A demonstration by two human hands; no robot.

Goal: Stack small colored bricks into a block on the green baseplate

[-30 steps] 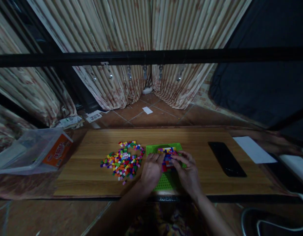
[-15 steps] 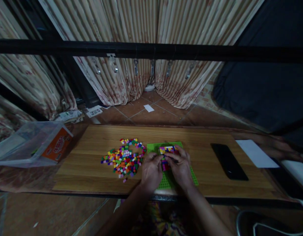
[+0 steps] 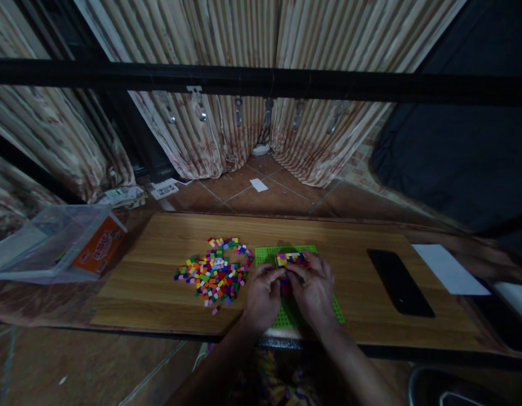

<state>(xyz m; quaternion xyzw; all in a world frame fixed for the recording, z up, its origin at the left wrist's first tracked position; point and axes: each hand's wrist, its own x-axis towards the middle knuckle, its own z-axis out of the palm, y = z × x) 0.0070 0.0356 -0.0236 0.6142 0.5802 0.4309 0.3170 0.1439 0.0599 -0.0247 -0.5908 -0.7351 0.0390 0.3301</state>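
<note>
A low block of small toy bricks [image 3: 291, 259] in yellow, white, blue, red and magenta sits on a green studded baseplate [image 3: 267, 254]. My left hand [image 3: 263, 293] is closed at the block's near left side, with thumb and forefinger pressed together there. Over the block's right side curls my right hand [image 3: 315, 287], its fingers around the far edge and its thumb and forefinger close to the left fingertips. Both hands cover much of the block, and any single brick between the fingertips is too small to make out.
Left of the baseplate, many loose bricks [image 3: 218, 276] lie heaped on the wooden board [image 3: 146, 270]. A black phone-like slab [image 3: 400, 282] and white paper [image 3: 449, 268] lie to the right. A clear plastic box [image 3: 70, 270] with an orange label stands at far left.
The view has shifted slightly. Both hands stay at the brick block, with the fingertips only a little moved; the loose bricks look unchanged.
</note>
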